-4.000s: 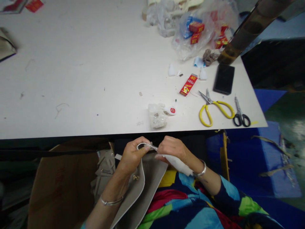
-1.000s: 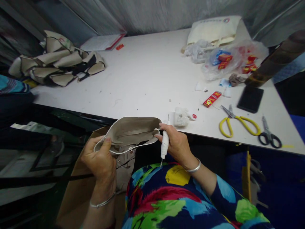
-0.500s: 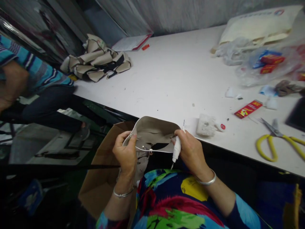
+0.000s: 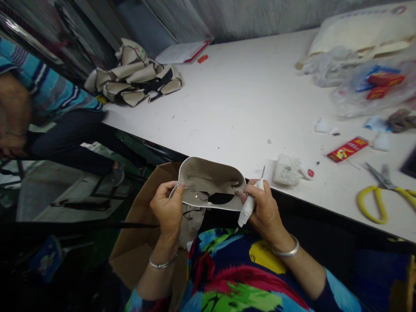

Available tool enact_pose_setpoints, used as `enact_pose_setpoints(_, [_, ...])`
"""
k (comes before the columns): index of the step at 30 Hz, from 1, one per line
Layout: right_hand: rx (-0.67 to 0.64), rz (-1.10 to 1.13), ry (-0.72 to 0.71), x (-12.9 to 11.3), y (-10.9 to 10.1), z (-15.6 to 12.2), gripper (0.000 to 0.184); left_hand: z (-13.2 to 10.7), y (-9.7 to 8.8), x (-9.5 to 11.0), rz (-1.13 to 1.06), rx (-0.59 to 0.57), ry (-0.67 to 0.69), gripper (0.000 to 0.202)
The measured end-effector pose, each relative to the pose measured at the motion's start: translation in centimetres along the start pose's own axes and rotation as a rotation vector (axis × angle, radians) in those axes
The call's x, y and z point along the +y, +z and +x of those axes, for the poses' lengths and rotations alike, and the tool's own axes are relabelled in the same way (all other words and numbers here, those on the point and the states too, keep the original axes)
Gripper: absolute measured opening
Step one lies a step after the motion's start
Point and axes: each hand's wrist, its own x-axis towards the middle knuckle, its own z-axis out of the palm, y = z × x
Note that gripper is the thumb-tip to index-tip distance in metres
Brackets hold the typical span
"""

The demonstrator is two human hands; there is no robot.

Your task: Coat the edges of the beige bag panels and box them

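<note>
Between my hands is a beige leather-like piece [image 4: 211,170], curved into a loop like a shoe upper, with a cut-out in its near wall. My left hand [image 4: 168,207] is closed on its left edge, thumb on the near side. At its right end, the fingertips of my right hand [image 4: 264,208] are at the edge. That same hand grips a tool wrapped in white [image 4: 247,209], with a thin metal tip showing above the hand and another below. Whether the right fingertips also pinch the piece, I cannot tell.
A cardboard box [image 4: 138,234] stands below the table [image 4: 227,108]. On the table lie a pile of beige and black pieces [image 4: 134,78], a clear bag [image 4: 287,170], a red box [image 4: 347,149] and yellow-handled scissors [image 4: 378,203]. A person in a striped shirt [image 4: 48,82] sits at left.
The white-wrapped tool leans more to the right and my right fingers are curled further around it. The beige piece has tipped slightly, its right end lower. The view has shifted a little.
</note>
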Motion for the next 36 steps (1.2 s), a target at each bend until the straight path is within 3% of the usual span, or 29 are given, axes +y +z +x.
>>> enact_pose_setpoints(8, [0.010, 0.103, 0.014, -0.8, -0.1, 0.3, 0.033, -0.2, -0.5, -0.1, -0.057, -0.019, -0.053, 0.019])
enact_pose_setpoints(12, [0.015, 0.172, 0.050, -2.8, -2.0, 0.3, 0.029, 0.7, -2.7, 2.9, -0.068, -0.091, -0.059, 0.019])
enact_pose_setpoints(16, [-0.083, 0.213, 0.027, -5.4, -4.0, -0.8, 0.032, 1.9, -4.3, 5.8, -0.031, -0.212, -0.051, 0.018])
enact_pose_setpoints(20, [-0.173, 0.265, 0.086, -6.1, -3.9, -2.6, 0.029, 1.9, -1.5, 5.2, -0.005, -0.352, -0.012, 0.014])
enact_pose_setpoints(25, [-0.127, 0.212, 0.191, -4.8, -3.2, -4.2, 0.027, 0.2, 2.8, 2.7, -0.001, -0.450, -0.030, 0.015])
enact_pose_setpoints(36, [-0.124, 0.184, 0.222, -4.1, -2.5, -4.0, 0.023, -0.9, 4.0, 0.2, 0.062, -0.397, -0.066, 0.024])
